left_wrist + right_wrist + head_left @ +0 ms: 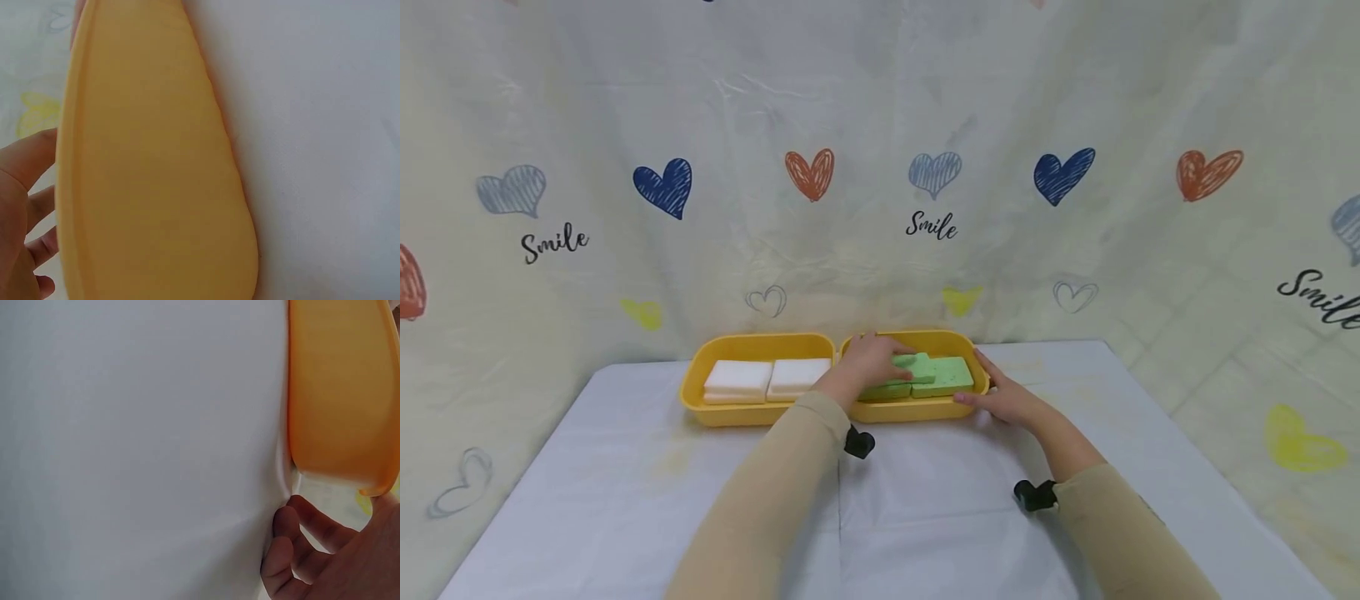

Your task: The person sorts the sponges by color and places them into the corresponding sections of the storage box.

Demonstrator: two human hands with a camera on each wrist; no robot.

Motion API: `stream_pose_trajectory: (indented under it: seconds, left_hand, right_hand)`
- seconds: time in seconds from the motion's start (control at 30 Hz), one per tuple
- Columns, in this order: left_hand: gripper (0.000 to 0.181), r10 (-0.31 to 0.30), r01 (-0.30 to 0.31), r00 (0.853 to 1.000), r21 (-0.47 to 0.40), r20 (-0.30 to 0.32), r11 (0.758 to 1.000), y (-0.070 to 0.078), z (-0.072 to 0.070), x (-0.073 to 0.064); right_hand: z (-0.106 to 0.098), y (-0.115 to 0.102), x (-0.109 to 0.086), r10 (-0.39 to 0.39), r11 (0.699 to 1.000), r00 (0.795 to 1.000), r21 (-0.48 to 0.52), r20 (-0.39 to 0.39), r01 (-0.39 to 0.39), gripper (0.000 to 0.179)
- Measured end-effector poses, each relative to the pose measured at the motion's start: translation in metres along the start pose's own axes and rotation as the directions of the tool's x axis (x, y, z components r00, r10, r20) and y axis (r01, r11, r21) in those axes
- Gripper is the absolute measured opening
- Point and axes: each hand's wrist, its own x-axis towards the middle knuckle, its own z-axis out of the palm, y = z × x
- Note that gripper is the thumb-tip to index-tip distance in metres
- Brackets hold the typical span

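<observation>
In the head view my left hand (pixel 868 362) reaches into the right yellow tray (pixel 910 410). Its thumb and fingers pinch a green sponge-like block (pixel 919 364), which lies tilted over other green blocks (pixel 951 377). The left wrist view shows that tray's long outer wall (pixel 150 156), with part of the left hand (pixel 19 219) behind its rim. My right hand (pixel 1003 400) holds the tray's right end, thumb across the front rim and a finger along the end. In the right wrist view the other fingers (pixel 284 550) curl low beside the tablecloth.
A second yellow tray (pixel 760 415) stands against the first on its left, holding two white blocks (pixel 737 377). Both trays are at the back of the white-covered table (pixel 925 517). Behind hangs a pale sheet (pixel 865 83) printed with hearts.
</observation>
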Motion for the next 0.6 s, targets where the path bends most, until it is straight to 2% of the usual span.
stream_pose_trajectory:
  seconds: [0.23, 0.43, 0.6]
  left_hand:
    - [0.053, 0.008, -0.009, 1.0, -0.03, -0.021, 1.0, -0.003, -0.003, -0.005]
    - [0.056, 0.063, -0.065, 0.996, -0.022, -0.065, 0.998, -0.003, -0.003, -0.012]
    - [0.058, 0.114, -0.115, 0.989, -0.003, -0.098, 0.993, -0.005, -0.006, -0.028]
  right_hand:
    - [0.001, 0.0, 0.005, 0.004, 1.0, 1.0, -0.031, -0.001, -0.005, 0.109]
    - [-0.003, 0.008, 0.002, 0.004, 0.999, 1.0, -0.044, -0.023, -0.005, 0.109]
    - [-0.007, 0.011, -0.005, 0.023, 0.998, 0.997, -0.057, -0.077, -0.027, 0.105]
